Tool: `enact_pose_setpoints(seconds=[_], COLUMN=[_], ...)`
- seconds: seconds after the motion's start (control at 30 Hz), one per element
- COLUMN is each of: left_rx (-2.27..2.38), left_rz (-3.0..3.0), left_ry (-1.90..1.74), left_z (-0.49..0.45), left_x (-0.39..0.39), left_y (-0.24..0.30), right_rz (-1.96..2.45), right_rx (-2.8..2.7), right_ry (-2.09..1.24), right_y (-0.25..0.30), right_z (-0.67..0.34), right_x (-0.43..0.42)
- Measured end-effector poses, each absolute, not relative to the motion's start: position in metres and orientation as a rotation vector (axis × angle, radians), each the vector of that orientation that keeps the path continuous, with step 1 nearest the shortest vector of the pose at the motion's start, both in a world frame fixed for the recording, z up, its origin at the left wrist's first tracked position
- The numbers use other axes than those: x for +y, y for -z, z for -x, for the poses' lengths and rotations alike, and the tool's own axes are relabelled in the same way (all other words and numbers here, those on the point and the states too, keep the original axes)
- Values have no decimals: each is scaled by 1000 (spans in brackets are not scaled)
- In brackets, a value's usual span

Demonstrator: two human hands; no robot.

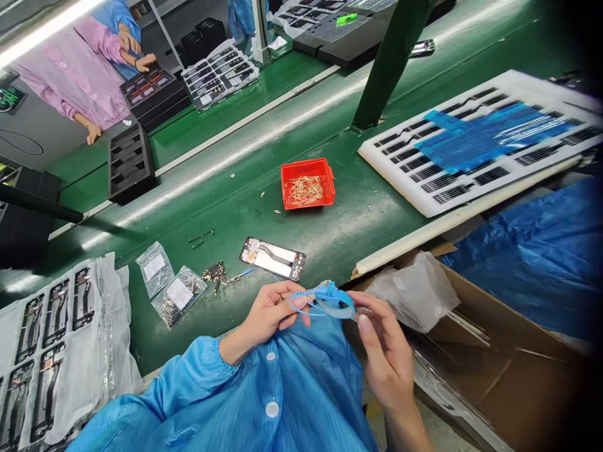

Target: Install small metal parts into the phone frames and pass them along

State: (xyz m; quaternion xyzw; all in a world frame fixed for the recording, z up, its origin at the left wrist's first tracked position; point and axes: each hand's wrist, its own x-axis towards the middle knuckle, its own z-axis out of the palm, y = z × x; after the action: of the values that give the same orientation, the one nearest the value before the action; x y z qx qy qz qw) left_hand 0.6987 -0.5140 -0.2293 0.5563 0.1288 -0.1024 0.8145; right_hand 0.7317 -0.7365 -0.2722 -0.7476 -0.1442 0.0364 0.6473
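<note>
In front of my blue coat, both hands hold a blue wrist strap [343, 310], a looped band with a thin blue cord. My left hand [273, 309] pinches its left end and cord between thumb and fingers. The fingers of my right hand [385, 344] close on the right side of the loop. Just beyond them on the green bench lies a phone frame [273, 258], its pale inner side up with a dark flex strip. Left of that are a thin tool with a blue part [242, 275] and a pile of small metal-and-black parts [215, 274].
A red tray [308, 206] holds thin tan sticks. Two labelled plastic bags [179, 295] lie left, near a tray of phone frames [106, 351]. A white foam tray [405, 194] and a cardboard box [513, 376] stand right. A green post [384, 81] rises behind; co-workers' hands [146, 61] are across.
</note>
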Motion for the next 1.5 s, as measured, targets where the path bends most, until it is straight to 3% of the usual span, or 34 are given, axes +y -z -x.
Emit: enact_pose_setpoints(seconds=[0.2,0.33,0.5,0.63,0.87,1.2,1.5], left_rx=[94,1,35,44,-69,52,-289], left_rz=[-1680,-1715,-1683,-1675,-1714,-1846,-2075], left_ry=[86,101,182,157,197,164,265], left_z=[-694,-694,-692,-691,-688,-691,-691], left_x=[-515,-517,-520,-521,-515,-509,-495], left_y=[219,215,213,213,207,217,211], right_rz=[1762,1786,1602,1471,1684,1568,1765], right_rx=[-614,-897,-524,-597,-813,-758,-929], right_ry=[237,150,-99,-351,-122,-225,-138], right_y=[243,235,241,247,257,245,234], right_z=[-727,-735,-734,-736,-753,-751,-755], right_x=[-731,-729,-733,-744,-736,-735,-722])
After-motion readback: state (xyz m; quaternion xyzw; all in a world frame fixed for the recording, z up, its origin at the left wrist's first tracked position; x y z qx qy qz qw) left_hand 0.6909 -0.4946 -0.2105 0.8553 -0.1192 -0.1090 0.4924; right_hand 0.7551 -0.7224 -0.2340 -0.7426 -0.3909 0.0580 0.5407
